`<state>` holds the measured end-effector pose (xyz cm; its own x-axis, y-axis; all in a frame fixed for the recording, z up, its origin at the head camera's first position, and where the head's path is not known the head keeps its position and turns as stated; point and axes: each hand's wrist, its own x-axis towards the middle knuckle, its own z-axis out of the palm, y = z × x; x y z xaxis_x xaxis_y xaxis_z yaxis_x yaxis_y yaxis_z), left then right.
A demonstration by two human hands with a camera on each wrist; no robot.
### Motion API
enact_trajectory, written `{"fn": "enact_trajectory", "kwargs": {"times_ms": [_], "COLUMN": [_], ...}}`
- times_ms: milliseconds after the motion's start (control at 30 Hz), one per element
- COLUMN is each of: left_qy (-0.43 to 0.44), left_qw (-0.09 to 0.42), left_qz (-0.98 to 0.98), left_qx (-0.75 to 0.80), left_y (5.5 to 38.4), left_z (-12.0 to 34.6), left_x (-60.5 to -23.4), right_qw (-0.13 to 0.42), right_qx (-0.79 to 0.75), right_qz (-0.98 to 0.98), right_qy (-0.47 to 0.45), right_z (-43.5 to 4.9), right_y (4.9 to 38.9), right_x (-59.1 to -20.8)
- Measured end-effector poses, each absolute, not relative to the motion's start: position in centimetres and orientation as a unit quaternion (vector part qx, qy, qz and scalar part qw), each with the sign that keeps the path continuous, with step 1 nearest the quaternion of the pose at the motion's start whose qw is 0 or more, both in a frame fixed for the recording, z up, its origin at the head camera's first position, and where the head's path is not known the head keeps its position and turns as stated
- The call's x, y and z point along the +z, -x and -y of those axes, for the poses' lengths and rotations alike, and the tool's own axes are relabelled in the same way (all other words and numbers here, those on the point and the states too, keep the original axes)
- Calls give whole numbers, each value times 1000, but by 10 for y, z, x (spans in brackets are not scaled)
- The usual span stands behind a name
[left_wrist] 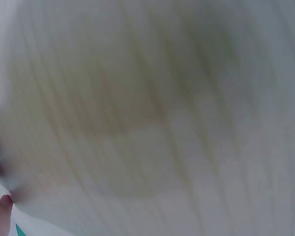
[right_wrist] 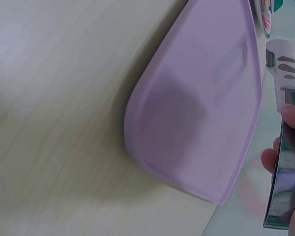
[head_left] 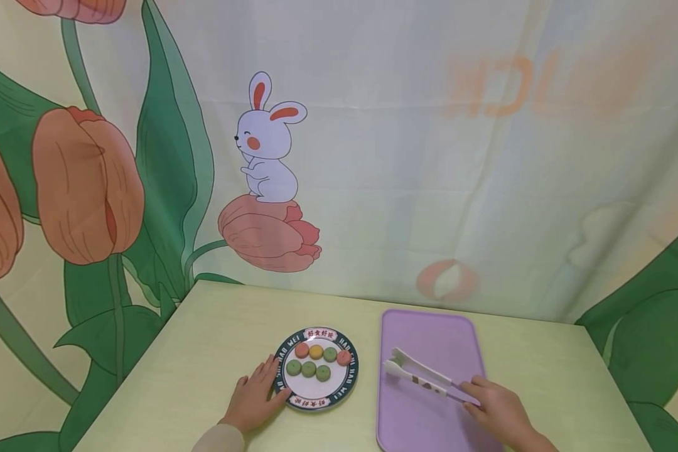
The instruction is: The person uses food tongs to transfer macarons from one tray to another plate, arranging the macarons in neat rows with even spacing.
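Observation:
My right hand grips a pair of tongs with metal handles and white patterned ends, held over the purple tray. Between the tong tips a small green piece shows, partly hidden; the right wrist view also has the tongs at its right edge. My left hand rests at the left rim of a round plate, fingers extended and thumb on its near edge. Several small round macaron-like pieces in green, red and yellow lie on the plate in two rows.
A pale wood-grain table bears the plate on the left and the tray on the right, with a gap between them. Behind its far edge hangs a curtain printed with tulips and a rabbit. The left wrist view is mostly blurred tabletop.

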<state>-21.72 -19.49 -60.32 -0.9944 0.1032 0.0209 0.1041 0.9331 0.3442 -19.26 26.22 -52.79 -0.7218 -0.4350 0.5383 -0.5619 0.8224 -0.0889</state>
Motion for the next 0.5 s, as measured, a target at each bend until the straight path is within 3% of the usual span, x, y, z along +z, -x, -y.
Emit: {"fn": "enact_trajectory", "kwargs": {"times_ms": [500], "left_qy": [49], "left_qw": [-2], "left_qz": [983], "left_qx": [-176], "left_y": [218], "left_z": [195], "left_x": [-603], "right_qw": [253], "right_qx": [121], "right_qz": [920], "right_qy": [-275], "right_z": [-250], "right_y": [194], "right_x": [-526]}}
